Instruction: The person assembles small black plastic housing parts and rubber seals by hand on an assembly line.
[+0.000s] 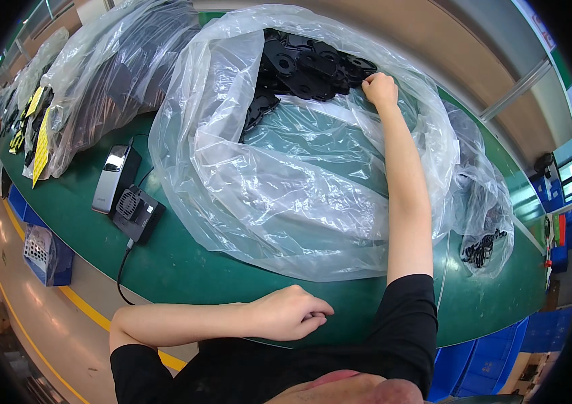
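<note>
Black flat plastic parts, round-edged with holes, lie heaped inside a large clear plastic bag in the upper centre of the frame, on the green surface. The bag mouth is spread wide and its near wall lies collapsed flat, which leaves the heap exposed at the far end and reachable only with an extended arm.

Right hand: extended deep into the bag, fingers curled together at the right edge of the heap, touching the parts. Whether a part is pinched cannot be told, as the fingertips are hidden.

Left hand: at lower centre, loosely closed, fingers pressed to the thumb, resting at the near edge of the surface just beside the bag's lower rim. No object is visible in it; the position appears to brace the body during the reach.

At centre left, a grey handheld scanner sits in a black cradle. A second clear bag at right holds a few small black pieces. Further filled bags occupy the upper left
</note>
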{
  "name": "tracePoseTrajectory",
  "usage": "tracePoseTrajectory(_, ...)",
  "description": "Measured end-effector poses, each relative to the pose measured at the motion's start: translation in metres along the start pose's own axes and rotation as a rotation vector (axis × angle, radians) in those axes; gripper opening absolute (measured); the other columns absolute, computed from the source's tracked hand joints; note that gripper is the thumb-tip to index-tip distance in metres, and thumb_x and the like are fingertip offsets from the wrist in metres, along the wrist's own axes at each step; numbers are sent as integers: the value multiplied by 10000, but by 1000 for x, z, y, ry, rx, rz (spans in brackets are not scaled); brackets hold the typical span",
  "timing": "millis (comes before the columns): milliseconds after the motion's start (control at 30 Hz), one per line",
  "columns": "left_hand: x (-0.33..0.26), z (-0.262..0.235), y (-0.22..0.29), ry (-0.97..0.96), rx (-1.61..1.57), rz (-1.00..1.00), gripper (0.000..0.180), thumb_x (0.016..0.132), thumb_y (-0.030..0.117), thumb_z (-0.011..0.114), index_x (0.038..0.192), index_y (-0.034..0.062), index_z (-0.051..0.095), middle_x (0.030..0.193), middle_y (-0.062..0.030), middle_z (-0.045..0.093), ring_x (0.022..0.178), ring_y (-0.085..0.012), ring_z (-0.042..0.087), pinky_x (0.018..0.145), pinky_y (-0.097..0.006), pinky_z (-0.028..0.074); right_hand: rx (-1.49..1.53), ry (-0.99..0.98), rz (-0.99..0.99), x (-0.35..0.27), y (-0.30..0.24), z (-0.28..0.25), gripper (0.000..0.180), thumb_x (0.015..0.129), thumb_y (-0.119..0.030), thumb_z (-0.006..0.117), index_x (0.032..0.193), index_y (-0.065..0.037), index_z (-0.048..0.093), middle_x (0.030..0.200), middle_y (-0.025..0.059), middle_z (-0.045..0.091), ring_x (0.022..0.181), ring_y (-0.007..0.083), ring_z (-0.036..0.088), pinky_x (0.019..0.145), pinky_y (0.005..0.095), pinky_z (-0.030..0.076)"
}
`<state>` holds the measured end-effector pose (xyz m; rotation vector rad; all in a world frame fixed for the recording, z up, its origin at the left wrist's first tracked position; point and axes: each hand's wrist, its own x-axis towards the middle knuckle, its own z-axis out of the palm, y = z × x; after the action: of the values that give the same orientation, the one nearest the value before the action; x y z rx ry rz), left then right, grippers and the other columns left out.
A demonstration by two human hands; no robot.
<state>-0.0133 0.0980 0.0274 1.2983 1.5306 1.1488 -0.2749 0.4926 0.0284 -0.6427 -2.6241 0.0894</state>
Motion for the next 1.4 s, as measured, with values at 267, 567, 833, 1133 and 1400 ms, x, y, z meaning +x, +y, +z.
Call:
tracePoseTrajectory(267, -1, 1, 3, -3, 28, 24, 224, 834, 107, 550, 996, -33, 616, 819, -172, 657, 693, -250, 659, 628, -309, 522, 86, 24, -1, 9, 26, 13, 335, 675, -370, 708, 809, -64, 680, 842, 148, 659, 840, 292, 620, 770, 364, 480)
tracePoseTrajectory(567, -3, 2, 3, 3, 25, 27, 221, 828, 102, 558, 991, -35, 617, 817, -180, 654, 696, -255, 659, 628, -313, 526, 157, 154, 91, 4, 17, -6, 489, 598, -394, 721, 892, -13, 638, 878, 171, 647, 803, 270, 627, 739, 333, 480)
tracePoseTrajectory(833, -3, 0, 2, -3, 27, 45, 217, 828, 88, 550, 993, -40, 613, 837, -173, 662, 734, -246, 666, 667, -304, 533, 893, -336, 575, -16, -1, -70, 659, 658, -374, 701, 1129, 43, 504, 988, 159, 575, 798, 234, 614, 731, 327, 480)
tracePoseTrajectory(1133, 1, -3, 3, 175, -613, -89, 359, 906, 150, 516, 1220, -20, 473, 1056, -136, 610, 877, -162, 615, 727, -277, 503, 1204, -457, 205, -140, -52, -157, 382, 797, -282, 630, 1012, 25, 556, 890, 113, 620, 829, 183, 606, 774, 279, 448)
tracePoseTrajectory(1400, -1, -30, 21, 633, -1056, 122, 382, 908, 231, 510, 1217, 26, 421, 1163, -113, 527, 1020, -203, 556, 821, -324, 463, 901, -185, -376, -322, -76, -200, 376, 692, -125, 729, 1007, 22, 585, 967, 131, 619, 895, 227, 609, 838, 330, 460)
